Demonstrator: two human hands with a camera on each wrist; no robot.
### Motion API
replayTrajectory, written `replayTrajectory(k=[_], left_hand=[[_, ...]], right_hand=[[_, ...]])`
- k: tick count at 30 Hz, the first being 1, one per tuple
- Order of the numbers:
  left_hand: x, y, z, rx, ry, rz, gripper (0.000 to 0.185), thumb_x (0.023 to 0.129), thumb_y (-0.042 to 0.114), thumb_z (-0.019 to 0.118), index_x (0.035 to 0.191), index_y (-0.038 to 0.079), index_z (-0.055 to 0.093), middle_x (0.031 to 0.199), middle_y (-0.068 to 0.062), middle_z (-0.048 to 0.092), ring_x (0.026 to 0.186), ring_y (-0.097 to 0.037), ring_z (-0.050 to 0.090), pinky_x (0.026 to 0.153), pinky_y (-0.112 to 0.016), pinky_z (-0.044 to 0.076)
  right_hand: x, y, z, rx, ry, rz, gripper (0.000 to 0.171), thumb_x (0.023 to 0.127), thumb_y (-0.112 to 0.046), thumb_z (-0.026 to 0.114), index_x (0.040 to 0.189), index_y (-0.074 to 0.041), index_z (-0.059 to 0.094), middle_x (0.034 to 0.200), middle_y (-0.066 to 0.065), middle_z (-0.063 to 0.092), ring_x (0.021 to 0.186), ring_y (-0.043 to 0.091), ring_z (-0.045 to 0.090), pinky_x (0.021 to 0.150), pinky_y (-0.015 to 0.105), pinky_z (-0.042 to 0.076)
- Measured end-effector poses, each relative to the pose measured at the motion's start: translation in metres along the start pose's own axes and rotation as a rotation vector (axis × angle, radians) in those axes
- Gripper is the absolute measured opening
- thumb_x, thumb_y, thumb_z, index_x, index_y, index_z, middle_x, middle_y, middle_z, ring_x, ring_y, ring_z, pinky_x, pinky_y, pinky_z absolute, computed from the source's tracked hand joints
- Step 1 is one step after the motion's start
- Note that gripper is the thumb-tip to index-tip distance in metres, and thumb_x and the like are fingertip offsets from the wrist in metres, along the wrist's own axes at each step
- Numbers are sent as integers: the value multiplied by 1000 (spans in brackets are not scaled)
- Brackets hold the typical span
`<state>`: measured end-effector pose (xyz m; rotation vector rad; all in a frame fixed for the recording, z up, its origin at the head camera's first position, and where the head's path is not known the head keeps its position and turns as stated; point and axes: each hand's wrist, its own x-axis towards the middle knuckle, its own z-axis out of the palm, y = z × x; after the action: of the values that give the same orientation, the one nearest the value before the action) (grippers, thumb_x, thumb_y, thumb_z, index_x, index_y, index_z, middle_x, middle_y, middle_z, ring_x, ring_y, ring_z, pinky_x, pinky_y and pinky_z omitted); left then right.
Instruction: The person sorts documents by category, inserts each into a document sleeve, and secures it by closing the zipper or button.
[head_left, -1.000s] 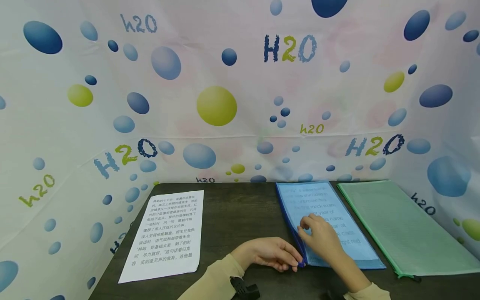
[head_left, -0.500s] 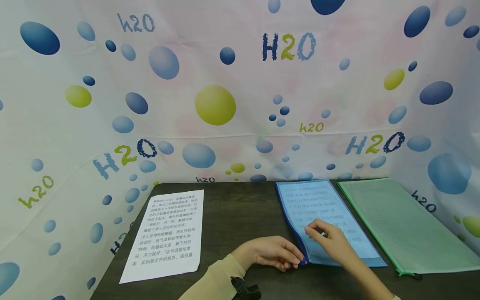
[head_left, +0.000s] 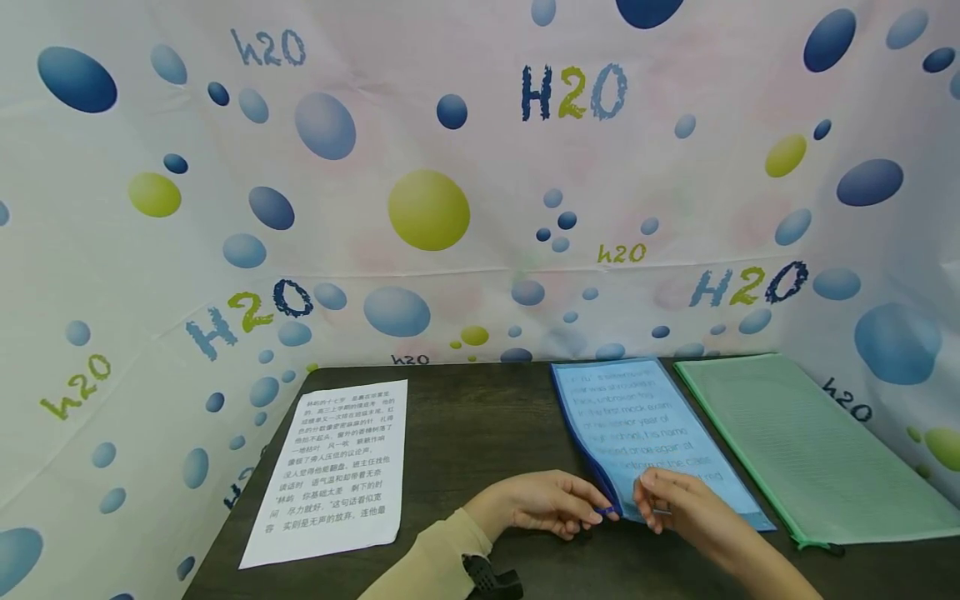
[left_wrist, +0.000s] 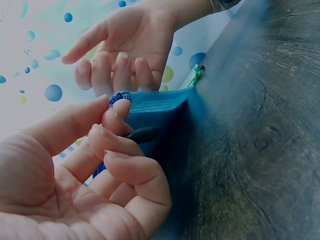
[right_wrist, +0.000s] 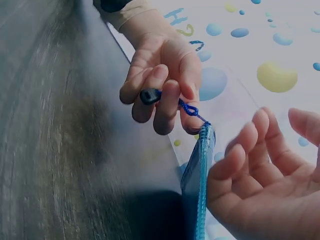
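Note:
A translucent blue zip document bag (head_left: pixel 611 417) lies on the dark table, and a page of English print shows through it. At its near left corner my left hand (head_left: pixel 543 504) pinches the blue zipper-pull cord (right_wrist: pixel 189 107) between thumb and fingers. The cord's black end piece (right_wrist: pixel 149 96) sticks out from between those fingers in the right wrist view. My right hand (head_left: pixel 690 512) is over the bag's near edge, close to that corner, fingers loosely bent and nothing in them. Its thumb stands apart from the fingers in the right wrist view.
A green mesh zip bag (head_left: pixel 825 450) lies to the right of the blue one. On the left is a white sheet of Chinese print (head_left: pixel 330 467). The dark table (head_left: pixel 472 433) ends at a dotted backdrop (head_left: pixel 487 167).
My right hand has drawn back from the middle of the blue bag to its near edge, uncovering more print. The left hand keeps its pinch on the cord and has shifted slightly right.

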<state>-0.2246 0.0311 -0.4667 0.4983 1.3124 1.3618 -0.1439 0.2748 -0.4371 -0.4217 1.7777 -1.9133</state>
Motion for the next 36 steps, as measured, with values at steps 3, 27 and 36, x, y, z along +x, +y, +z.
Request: replayTrajectory(k=[3, 27, 36], left_hand=[[1, 0, 0, -9, 1, 2, 36, 99, 5, 51, 134, 0, 56, 89, 7, 64, 57, -2, 44, 55, -19, 42], [-4, 5, -2, -13, 118, 121, 38, 100, 12, 52, 135, -1, 54, 80, 7, 56, 56, -4, 38, 57, -22, 35], [-3, 6, -6, 191, 266, 193, 28, 96, 16, 62, 118, -1, 67, 78, 7, 58, 57, -6, 43, 55, -23, 39]], right_hand=[[-1, 1, -1, 144, -130, 1, 43, 109, -20, 19, 100, -16, 61, 90, -9, 61, 77, 5, 55, 73, 25, 46], [12, 41, 15, 780, -486, 125, 65, 103, -48, -5, 116, -20, 52, 100, -7, 55, 88, 5, 47, 84, 23, 42], [15, 46, 21, 1019, -232, 199, 63, 103, -53, 8, 118, -13, 54, 107, -2, 57, 90, 8, 52, 91, 25, 44]])
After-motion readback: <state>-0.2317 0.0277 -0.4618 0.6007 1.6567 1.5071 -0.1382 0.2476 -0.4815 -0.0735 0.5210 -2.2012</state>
